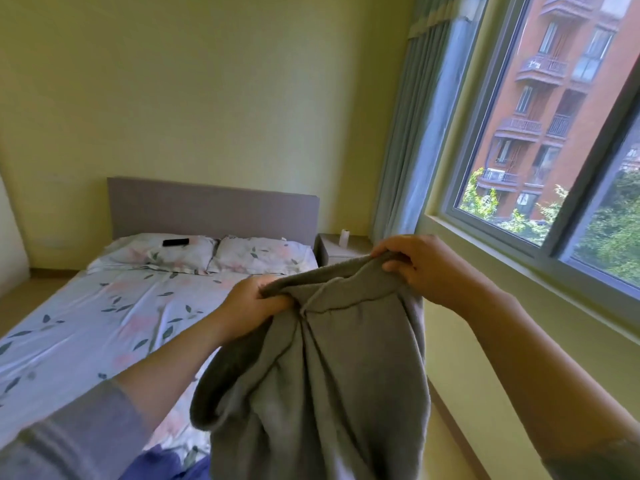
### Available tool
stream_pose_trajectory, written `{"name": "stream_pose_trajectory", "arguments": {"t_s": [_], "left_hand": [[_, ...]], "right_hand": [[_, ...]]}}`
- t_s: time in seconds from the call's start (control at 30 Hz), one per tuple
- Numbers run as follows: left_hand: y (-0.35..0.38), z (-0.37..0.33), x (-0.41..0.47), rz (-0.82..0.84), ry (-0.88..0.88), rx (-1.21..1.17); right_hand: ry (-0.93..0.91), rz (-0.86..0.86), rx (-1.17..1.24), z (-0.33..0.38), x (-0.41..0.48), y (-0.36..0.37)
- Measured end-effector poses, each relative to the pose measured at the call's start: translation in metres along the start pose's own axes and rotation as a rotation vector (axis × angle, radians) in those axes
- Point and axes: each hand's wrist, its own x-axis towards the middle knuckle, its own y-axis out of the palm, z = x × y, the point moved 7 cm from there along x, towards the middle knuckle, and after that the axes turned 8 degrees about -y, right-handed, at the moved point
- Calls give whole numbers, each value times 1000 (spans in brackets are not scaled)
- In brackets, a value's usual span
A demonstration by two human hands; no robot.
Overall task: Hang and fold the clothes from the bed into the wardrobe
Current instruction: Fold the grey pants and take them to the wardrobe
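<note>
I hold up a pair of grey sweatpants (332,375) by the waistband, in front of me above the bed's near right corner. My left hand (249,306) grips the left end of the waistband, and my right hand (422,265) pinches its right end a little higher. The drawstring hangs in the middle and the legs drop out of the bottom of the frame. The bed (86,327) with a floral sheet spreads to the left. A blue garment (166,462) lies on the bed at the bottom edge, partly hidden by my arm. No wardrobe is in view.
Two floral pillows (256,254) lie at the grey headboard (211,209), with a black phone (176,242) on the left one. A nightstand (332,251) with a white bottle (344,237) stands by the curtain (408,133). A large window (554,150) fills the right wall.
</note>
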Motion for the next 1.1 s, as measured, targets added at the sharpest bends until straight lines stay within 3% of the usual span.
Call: {"name": "stream_pose_trajectory", "arguments": {"t_s": [0.07,0.13,0.27,0.37,0.7,0.8,0.97,1.1], "left_hand": [[-11,-3,8,-5,-6,-3],[-16,-1,14,19,-30,87],[-16,19,10,133,-156,381],[-10,29,-2,224,-189,446],[-45,43,2,113,-202,517],[-41,50,-2,131,-233,397],[-29,48,-11,270,-518,-132],[-11,35,-12,356,-652,-302]], "right_hand": [[58,111,8,-13,-8,17],[60,120,-3,-18,-12,24],[73,-83,76,-27,-11,16],[70,-186,114,-32,-7,12],[248,-425,188,-63,-9,17],[328,-452,268,-74,-15,26],[573,-468,422,-97,-31,46],[655,-522,481,-93,-41,56]]}}
